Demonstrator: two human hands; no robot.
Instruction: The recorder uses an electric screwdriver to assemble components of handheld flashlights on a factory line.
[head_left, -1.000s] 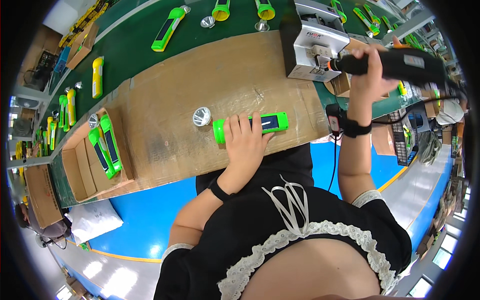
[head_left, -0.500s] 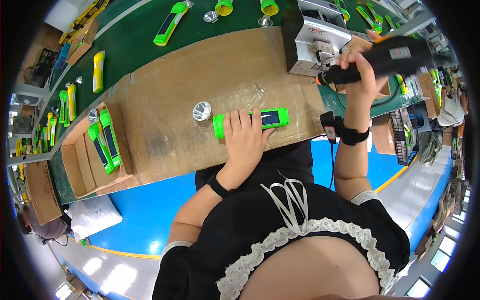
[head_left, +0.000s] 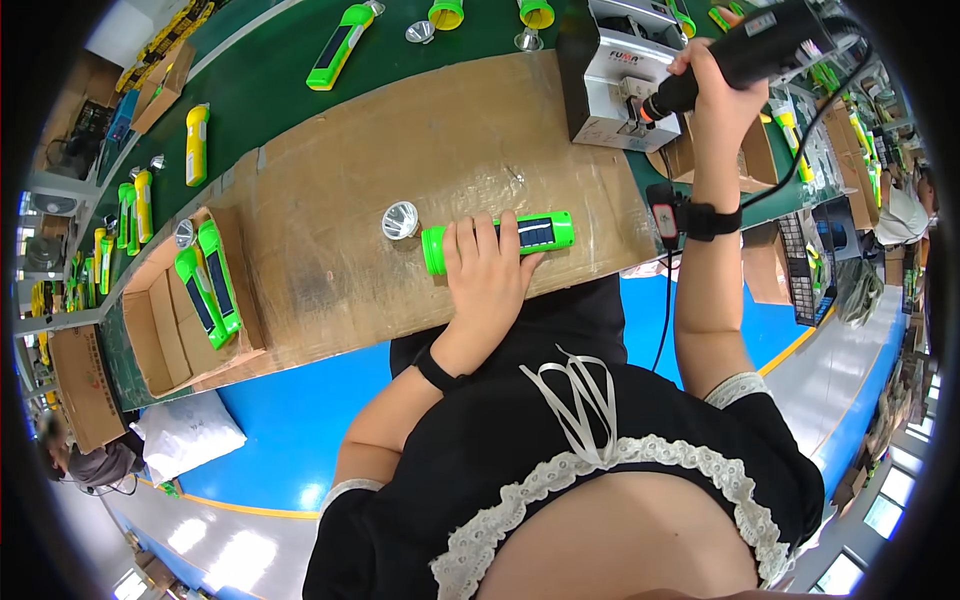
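Note:
On the cardboard, my left hand (head_left: 484,268) is closed over a green flashlight body (head_left: 553,232), which lies on its side with a dark solar panel facing up. Its wide open end points left, toward a silver reflector head (head_left: 400,221) beside it. My right hand (head_left: 725,100) grips a black electric screwdriver (head_left: 765,48), tilted so that its orange-ringed tip is at the front of a silver and black screw feeder box (head_left: 603,90). Whether the tip holds a screw is too small to tell.
A brown cardboard sheet (head_left: 330,200) covers the near part of the green table (head_left: 255,85). An open carton (head_left: 160,345) with two green flashlights stands on the left. More flashlights, such as a yellow one (head_left: 197,145), lie beyond. The screwdriver's cable (head_left: 815,140) loops down on the right.
My right hand has brought the screwdriver slightly up and left, its tip now at the feeder's front. My left hand and the flashlight have barely shifted.

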